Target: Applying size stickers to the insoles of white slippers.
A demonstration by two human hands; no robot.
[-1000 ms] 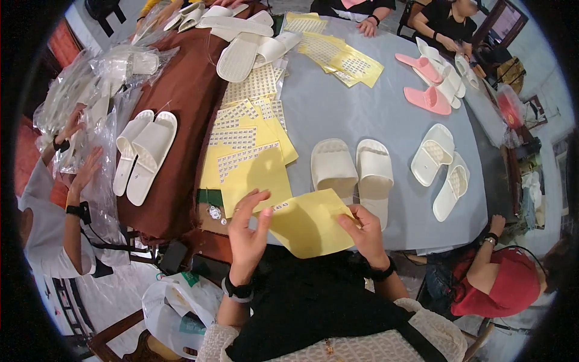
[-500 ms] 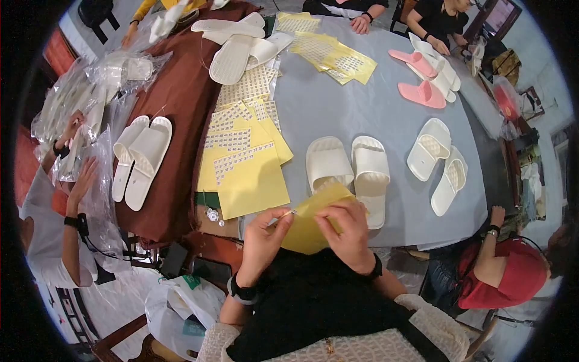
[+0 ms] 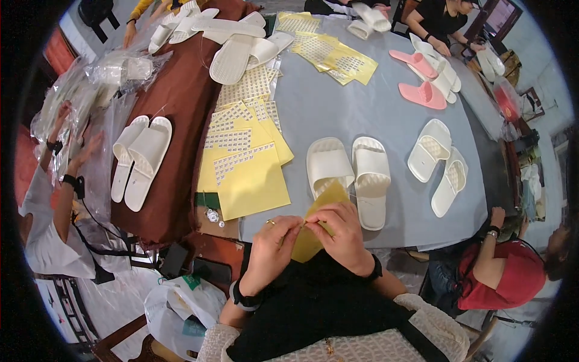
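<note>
In front of my body, my right hand (image 3: 342, 236) pinches a bent yellow sticker sheet (image 3: 309, 246). My left hand (image 3: 271, 250) is closed too, its thumb and fingertips meeting my right fingertips at the sheet's edge. What the left fingers pinch is too small to make out. Just beyond the hands lies a pair of white slippers, the left slipper (image 3: 329, 161) partly behind the sheet and the right slipper (image 3: 371, 181) beside it. Left of them, several yellow sticker sheets (image 3: 253, 190) with printed labels overlap on the table.
Another white slipper pair (image 3: 429, 151) lies to the right on the grey table cover (image 3: 338, 114); pink slippers (image 3: 422, 95) are farther back. A brown cloth (image 3: 175, 108) at left bears white slippers (image 3: 148, 163). People sit around, and a plastic bag (image 3: 181, 314) stands lower left.
My left hand has moved right until its fingertips meet my right ones. The yellow sheet has tilted more upright. At the far edge, a person now holds up white slippers.
</note>
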